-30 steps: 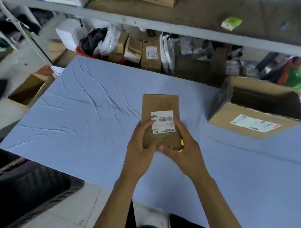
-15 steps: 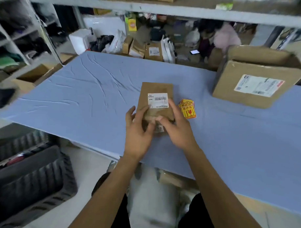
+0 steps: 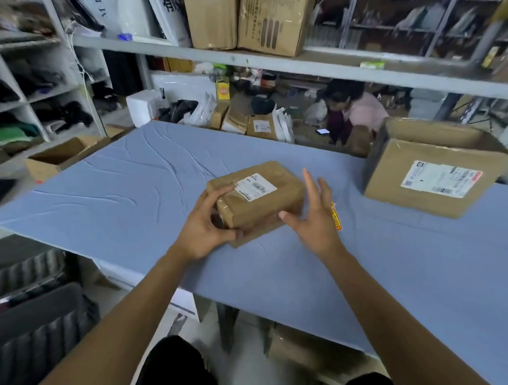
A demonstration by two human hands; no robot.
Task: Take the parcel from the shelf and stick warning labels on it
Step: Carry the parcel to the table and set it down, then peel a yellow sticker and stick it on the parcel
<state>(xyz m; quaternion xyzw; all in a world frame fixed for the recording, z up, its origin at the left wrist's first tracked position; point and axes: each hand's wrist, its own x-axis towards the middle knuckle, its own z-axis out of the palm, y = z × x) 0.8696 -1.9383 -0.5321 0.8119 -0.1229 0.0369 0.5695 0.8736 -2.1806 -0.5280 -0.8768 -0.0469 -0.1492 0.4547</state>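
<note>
We found the blue table top (image 3: 126, 193) bare and passable left of the brown parcel (image 3: 255, 198) and along the near edge. To the right, a large open carton (image 3: 432, 175) blocked the far corner. Yellow warning labels (image 3: 336, 216) lay between, partly hidden behind the spread right hand (image 3: 315, 220). The overhead shelf (image 3: 280, 65) limited reach upward.

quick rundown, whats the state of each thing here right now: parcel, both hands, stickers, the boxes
parcel: lying on the blue table, white shipping label up, no warning label visible on it
left hand: gripping the parcel's near left corner
right hand: open, fingers spread, beside the parcel's right end
warning labels: on the table, mostly hidden behind the right hand
large box: top open, contents not visible
small box: open, at the table's left edge
</note>
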